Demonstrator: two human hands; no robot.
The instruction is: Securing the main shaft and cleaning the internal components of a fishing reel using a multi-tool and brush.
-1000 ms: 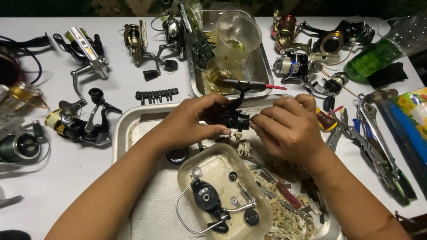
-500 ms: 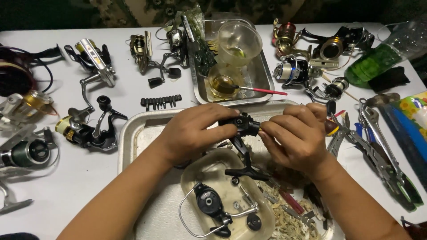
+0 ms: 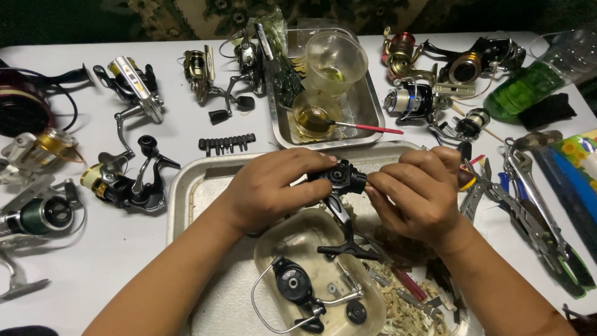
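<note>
Black reel body half-hidden in left hand; right hand fingers gripping its end.

Colour rundown: the reel body between the hands is black, same as its foot. The desk is plain white, and both metal trays are dull silver. The oval dish is cream and the rotor lying in it is black with a silver bail wire. The little brush has a red handle, sitting in a cup of amber oil. The plastic bottle is green, the bit strip is black, and the cloth at the back has a dark green floral pattern.
</note>
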